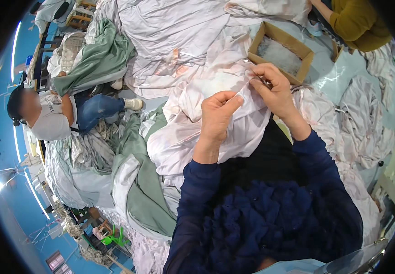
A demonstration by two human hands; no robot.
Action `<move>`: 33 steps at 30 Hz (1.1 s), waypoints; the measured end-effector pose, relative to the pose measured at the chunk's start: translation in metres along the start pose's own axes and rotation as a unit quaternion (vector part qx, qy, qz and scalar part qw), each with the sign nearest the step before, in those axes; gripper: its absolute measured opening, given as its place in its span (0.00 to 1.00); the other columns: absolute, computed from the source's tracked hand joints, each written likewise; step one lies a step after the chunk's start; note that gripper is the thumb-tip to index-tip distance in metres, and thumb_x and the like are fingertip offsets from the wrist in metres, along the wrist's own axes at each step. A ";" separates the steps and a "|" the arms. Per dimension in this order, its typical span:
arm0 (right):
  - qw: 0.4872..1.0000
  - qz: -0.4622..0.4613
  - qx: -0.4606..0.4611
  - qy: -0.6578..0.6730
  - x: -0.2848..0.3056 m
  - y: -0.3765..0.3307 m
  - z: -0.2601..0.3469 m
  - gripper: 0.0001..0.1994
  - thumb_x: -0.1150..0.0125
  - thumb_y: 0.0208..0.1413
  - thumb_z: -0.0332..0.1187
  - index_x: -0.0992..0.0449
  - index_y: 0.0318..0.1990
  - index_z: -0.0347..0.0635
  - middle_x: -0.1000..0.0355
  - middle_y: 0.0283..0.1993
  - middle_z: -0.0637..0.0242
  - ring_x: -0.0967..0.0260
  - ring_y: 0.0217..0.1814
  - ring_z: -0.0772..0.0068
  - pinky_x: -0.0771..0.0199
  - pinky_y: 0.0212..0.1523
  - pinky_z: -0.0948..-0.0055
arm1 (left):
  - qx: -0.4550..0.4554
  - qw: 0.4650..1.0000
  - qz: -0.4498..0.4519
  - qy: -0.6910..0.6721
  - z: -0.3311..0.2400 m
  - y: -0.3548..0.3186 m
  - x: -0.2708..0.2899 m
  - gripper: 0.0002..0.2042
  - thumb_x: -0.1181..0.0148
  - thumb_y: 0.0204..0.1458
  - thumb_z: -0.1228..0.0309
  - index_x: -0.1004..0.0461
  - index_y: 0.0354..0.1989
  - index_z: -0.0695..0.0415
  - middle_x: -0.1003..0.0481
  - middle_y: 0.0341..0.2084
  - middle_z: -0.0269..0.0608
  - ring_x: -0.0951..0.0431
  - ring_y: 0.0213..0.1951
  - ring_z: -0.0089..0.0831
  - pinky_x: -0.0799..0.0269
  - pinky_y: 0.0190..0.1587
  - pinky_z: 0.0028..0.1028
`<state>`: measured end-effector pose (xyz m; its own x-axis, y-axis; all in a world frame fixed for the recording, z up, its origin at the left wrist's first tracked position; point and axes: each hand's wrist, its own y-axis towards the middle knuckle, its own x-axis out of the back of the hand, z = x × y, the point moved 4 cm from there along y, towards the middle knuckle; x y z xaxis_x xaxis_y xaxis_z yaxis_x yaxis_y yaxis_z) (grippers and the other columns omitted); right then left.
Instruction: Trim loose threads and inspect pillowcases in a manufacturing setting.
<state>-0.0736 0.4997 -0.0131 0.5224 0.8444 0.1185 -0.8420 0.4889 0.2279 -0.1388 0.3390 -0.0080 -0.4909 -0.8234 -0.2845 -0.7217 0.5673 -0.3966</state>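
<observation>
Pale pinkish-white fabric (197, 105) lies bunched over my lap and spreads forward from it. My left hand (219, 114) is closed, pinching the edge of this fabric between thumb and fingers. Just to its right and a little farther off, my right hand (273, 86) is closed too, its fingertips bent together at the same edge. A small dark metallic bit shows among the right fingers, too small to name. Between the two hands a short stretch of the fabric edge is drawn up.
An open cardboard box (282, 52) holding whitish, translucent material stands just beyond my right hand. Green and white cloth (138, 182) is heaped at my left. A person (53, 112) sits at the left with green cloth; another person's sleeve (359, 23) shows at the far right.
</observation>
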 end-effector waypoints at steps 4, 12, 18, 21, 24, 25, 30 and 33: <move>0.996 -0.005 0.004 -0.085 0.003 -0.018 0.019 0.13 0.42 0.55 0.26 0.28 0.49 0.36 0.31 0.41 0.66 0.35 0.38 0.77 0.35 0.38 0.79 | -0.015 0.999 -0.002 -0.033 0.009 0.001 0.001 0.05 0.38 0.52 0.79 0.23 0.36 0.67 0.23 0.28 0.32 0.28 0.29 0.14 0.34 0.33 0.15; 0.997 0.004 0.006 -0.075 -0.011 -0.037 0.020 0.10 0.42 0.56 0.27 0.25 0.45 0.35 0.30 0.32 0.63 0.32 0.32 0.72 0.33 0.33 0.76 | -0.040 0.997 -0.006 -0.059 0.014 0.003 0.000 0.05 0.38 0.53 0.79 0.23 0.36 0.66 0.23 0.29 0.32 0.28 0.30 0.14 0.33 0.35 0.15; 0.998 0.000 -0.010 -0.066 -0.015 -0.039 0.020 0.10 0.40 0.54 0.26 0.23 0.44 0.37 0.30 0.29 0.64 0.32 0.29 0.72 0.34 0.29 0.76 | -0.036 0.998 -0.010 -0.059 0.016 0.004 -0.002 0.04 0.40 0.53 0.80 0.23 0.36 0.66 0.23 0.29 0.32 0.28 0.30 0.14 0.33 0.35 0.15; 0.998 -0.005 -0.007 -0.066 -0.014 -0.039 0.020 0.10 0.39 0.54 0.26 0.23 0.44 0.36 0.30 0.28 0.65 0.32 0.29 0.73 0.34 0.29 0.76 | -0.037 0.998 -0.013 -0.053 0.016 0.004 -0.003 0.04 0.40 0.53 0.80 0.23 0.35 0.67 0.23 0.29 0.32 0.28 0.30 0.14 0.33 0.34 0.15; 0.997 -0.006 -0.001 -0.074 -0.014 -0.039 0.019 0.10 0.39 0.54 0.26 0.23 0.44 0.36 0.30 0.29 0.64 0.32 0.29 0.72 0.35 0.29 0.76 | -0.034 0.998 -0.011 -0.060 0.017 0.005 -0.004 0.04 0.41 0.53 0.80 0.23 0.35 0.67 0.23 0.28 0.33 0.28 0.30 0.14 0.33 0.34 0.15; 0.997 -0.011 0.005 -0.077 -0.014 -0.038 0.020 0.10 0.39 0.54 0.26 0.23 0.44 0.36 0.29 0.29 0.64 0.32 0.28 0.72 0.35 0.29 0.76 | -0.034 0.998 -0.011 -0.060 0.017 0.006 -0.003 0.04 0.41 0.53 0.80 0.23 0.35 0.67 0.23 0.28 0.33 0.28 0.30 0.14 0.33 0.34 0.15; 0.997 -0.016 0.011 -0.079 -0.015 -0.037 0.021 0.09 0.38 0.54 0.25 0.22 0.43 0.36 0.29 0.29 0.64 0.32 0.28 0.72 0.35 0.28 0.77 | -0.033 0.997 -0.011 -0.066 0.017 0.006 -0.004 0.03 0.41 0.53 0.80 0.23 0.35 0.67 0.23 0.28 0.33 0.27 0.30 0.14 0.33 0.34 0.15; 0.997 -0.017 0.015 -0.079 -0.015 -0.037 0.021 0.09 0.38 0.53 0.24 0.22 0.43 0.36 0.29 0.29 0.64 0.32 0.28 0.73 0.35 0.28 0.77 | -0.034 0.998 -0.007 -0.060 0.017 0.006 -0.004 0.03 0.41 0.53 0.80 0.23 0.35 0.67 0.23 0.29 0.33 0.27 0.30 0.15 0.33 0.35 0.15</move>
<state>-0.0472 0.4648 -0.0033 0.5675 0.7811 0.2604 -0.8201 0.5082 0.2629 -0.1332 0.3458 -0.0244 -0.4220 -0.8213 -0.3838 -0.7610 0.5510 -0.3424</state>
